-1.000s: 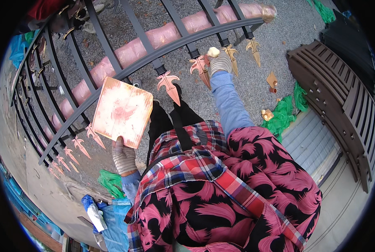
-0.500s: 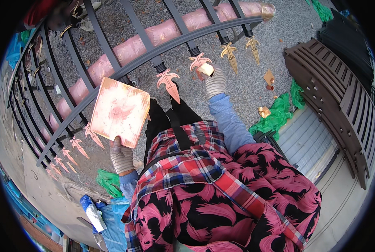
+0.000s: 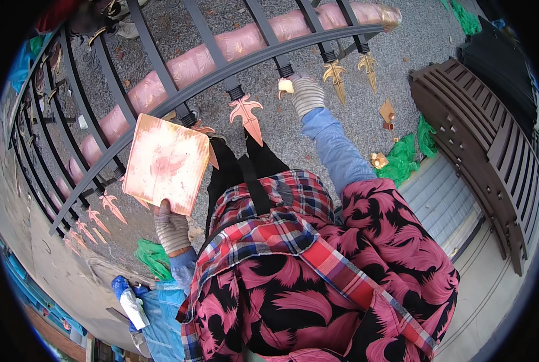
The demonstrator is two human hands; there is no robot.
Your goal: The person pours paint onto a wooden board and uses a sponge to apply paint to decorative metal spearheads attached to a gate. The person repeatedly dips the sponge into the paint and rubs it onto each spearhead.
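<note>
The pale lump (image 3: 286, 86), perhaps sponge, sits in the fingers of the right hand (image 3: 306, 95), curled closed around it with its far end free, seemingly so that end can meet the fence tip largely hidden there; whether they touch I cannot tell. To the left and nearer, the left hand (image 3: 172, 228) is closed on a pink-smeared board (image 3: 168, 161), thumb on top at its near edge, which probably keeps the face clear. Between them a pink spear tip (image 3: 246, 117) points toward the person, within easy reach; gold tips (image 3: 334, 82) stand to the right. The dark fence (image 3: 221, 79) lies across a pink-wrapped roll (image 3: 239, 41), perhaps as padding. Farther right are green plastic (image 3: 399, 166) and a brown panel (image 3: 472, 130).
</note>
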